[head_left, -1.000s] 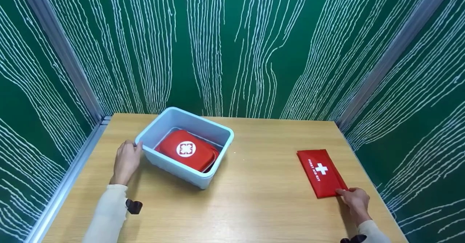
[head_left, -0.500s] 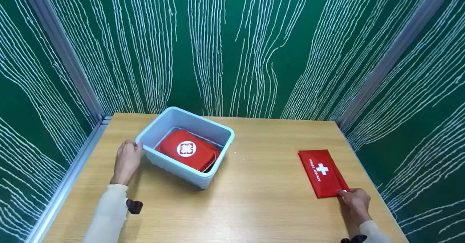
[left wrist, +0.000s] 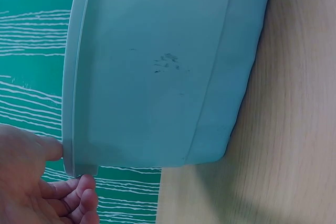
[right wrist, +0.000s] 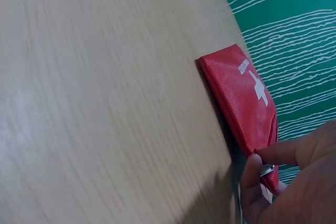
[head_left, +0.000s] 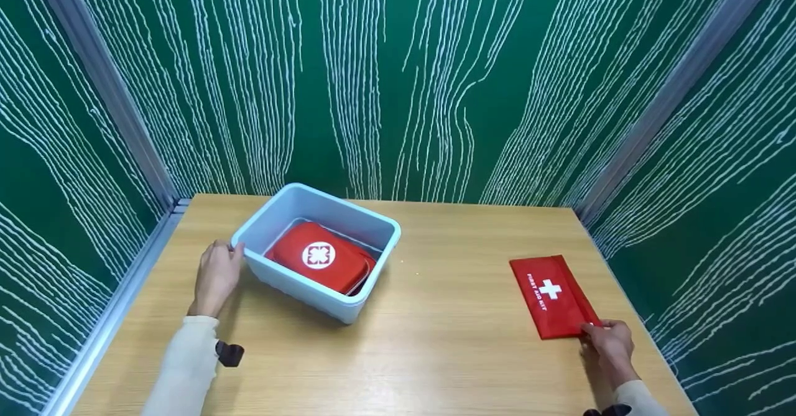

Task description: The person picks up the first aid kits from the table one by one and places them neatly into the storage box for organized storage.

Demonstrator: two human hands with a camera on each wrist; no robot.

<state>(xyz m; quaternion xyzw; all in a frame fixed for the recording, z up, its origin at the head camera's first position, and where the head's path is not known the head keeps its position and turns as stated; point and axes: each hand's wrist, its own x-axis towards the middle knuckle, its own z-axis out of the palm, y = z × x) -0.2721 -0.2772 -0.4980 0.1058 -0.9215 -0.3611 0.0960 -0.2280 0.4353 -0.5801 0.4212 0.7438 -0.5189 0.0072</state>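
A light blue plastic bin (head_left: 298, 286) stands at an angle on the left part of the table. My left hand (head_left: 216, 276) holds its left corner by the rim; in the left wrist view the thumb is on the rim and the fingers curl under it. Inside the bin lies a red zipped case (head_left: 320, 257) with a white round emblem. On the right is a flat red pouch (head_left: 553, 298) marked "FIRST AID KIT" with a white cross. My right hand (head_left: 612, 346) pinches its near right corner, where a small shiny metal piece (right wrist: 266, 170) shows between the fingers.
The wooden table (head_left: 448, 316) spreads between the two hands. Green panels with white wavy lines (head_left: 410, 86) enclose it at the back and sides, with metal posts (head_left: 659, 105) at the corners.
The red pouch has tilted slightly, its right edge shifting a little to the right under the right hand's pinch. The left hand, the bin and the case have stayed put.
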